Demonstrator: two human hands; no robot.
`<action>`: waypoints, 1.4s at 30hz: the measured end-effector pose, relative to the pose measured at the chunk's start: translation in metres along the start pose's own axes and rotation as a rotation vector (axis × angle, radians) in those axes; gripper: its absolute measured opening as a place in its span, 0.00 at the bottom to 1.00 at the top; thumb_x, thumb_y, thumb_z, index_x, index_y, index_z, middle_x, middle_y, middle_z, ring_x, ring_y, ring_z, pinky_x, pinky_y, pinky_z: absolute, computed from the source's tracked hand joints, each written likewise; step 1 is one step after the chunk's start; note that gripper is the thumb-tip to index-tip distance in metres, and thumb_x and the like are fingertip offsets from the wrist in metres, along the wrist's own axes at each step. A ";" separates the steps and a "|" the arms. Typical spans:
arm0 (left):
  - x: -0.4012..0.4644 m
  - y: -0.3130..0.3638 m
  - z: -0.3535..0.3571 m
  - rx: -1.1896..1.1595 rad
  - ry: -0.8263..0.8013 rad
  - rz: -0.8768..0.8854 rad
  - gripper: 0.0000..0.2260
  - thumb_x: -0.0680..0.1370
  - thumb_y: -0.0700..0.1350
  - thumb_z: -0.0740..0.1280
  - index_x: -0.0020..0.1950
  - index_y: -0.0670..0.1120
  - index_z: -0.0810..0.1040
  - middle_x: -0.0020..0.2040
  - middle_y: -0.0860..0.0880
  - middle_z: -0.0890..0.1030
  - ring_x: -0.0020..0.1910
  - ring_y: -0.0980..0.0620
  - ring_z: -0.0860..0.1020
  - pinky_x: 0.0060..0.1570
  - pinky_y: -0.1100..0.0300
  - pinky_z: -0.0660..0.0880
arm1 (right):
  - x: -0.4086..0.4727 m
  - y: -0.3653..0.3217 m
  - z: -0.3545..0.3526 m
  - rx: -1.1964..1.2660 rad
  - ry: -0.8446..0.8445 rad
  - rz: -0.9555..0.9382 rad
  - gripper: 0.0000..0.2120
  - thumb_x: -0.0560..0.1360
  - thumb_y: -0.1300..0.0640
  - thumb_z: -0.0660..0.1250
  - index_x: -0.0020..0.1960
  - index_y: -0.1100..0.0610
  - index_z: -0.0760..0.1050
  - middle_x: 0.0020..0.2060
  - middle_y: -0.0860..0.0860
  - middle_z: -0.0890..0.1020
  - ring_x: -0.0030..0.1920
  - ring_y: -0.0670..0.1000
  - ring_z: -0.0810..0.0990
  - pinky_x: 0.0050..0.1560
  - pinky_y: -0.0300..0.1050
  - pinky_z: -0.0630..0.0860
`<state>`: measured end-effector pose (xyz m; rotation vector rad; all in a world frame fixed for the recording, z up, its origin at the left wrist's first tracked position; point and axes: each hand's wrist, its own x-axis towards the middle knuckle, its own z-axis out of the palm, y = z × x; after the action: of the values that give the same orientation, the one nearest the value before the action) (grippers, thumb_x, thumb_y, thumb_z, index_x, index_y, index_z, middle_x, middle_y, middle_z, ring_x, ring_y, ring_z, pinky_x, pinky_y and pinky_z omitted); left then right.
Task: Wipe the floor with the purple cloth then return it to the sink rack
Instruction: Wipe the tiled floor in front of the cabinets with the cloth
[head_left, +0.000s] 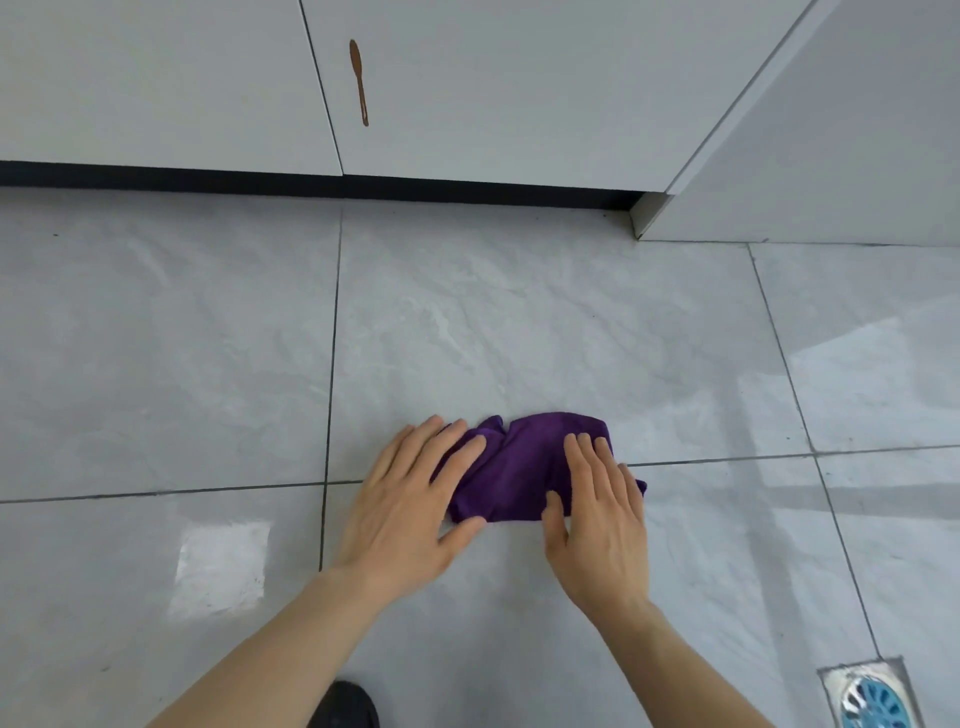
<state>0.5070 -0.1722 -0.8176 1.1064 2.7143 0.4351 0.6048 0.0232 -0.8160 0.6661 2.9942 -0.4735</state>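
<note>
The purple cloth (524, 467), soft and bunched, lies on the floor (519, 322) low in the frame's centre; left hand (410, 499) and right hand (602, 519) press flat on its ends, fingers spread; keep even pressure, sweeping across glossy grey tiles; steel drain (867, 696) sits lower right

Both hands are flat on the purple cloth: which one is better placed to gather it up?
Probably the right hand: its fingers and palm overlap more of the purple cloth, while the left hand covers only its left edge.
</note>
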 end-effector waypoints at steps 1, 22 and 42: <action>0.004 0.008 0.000 0.016 -0.017 0.037 0.31 0.76 0.63 0.64 0.76 0.52 0.66 0.78 0.50 0.66 0.78 0.46 0.61 0.76 0.47 0.61 | -0.002 0.006 -0.002 -0.014 -0.008 -0.038 0.30 0.77 0.57 0.67 0.77 0.57 0.63 0.76 0.54 0.69 0.78 0.55 0.61 0.77 0.58 0.61; -0.013 0.015 -0.014 0.135 -0.164 0.035 0.26 0.64 0.41 0.82 0.61 0.50 0.82 0.58 0.50 0.84 0.56 0.45 0.83 0.34 0.55 0.83 | -0.021 0.002 -0.010 -0.043 -0.170 -0.167 0.29 0.69 0.69 0.75 0.66 0.51 0.78 0.66 0.52 0.80 0.67 0.58 0.77 0.60 0.53 0.79; -0.051 -0.008 -0.066 0.032 -0.549 0.010 0.16 0.77 0.39 0.63 0.61 0.55 0.75 0.58 0.57 0.77 0.54 0.51 0.74 0.48 0.58 0.71 | -0.051 -0.040 -0.046 -0.078 -0.479 -0.339 0.28 0.71 0.71 0.63 0.66 0.49 0.71 0.55 0.49 0.80 0.55 0.56 0.77 0.53 0.48 0.74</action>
<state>0.5197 -0.2266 -0.7551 1.0570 2.2388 0.0677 0.6353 -0.0180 -0.7557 0.0199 2.6429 -0.4480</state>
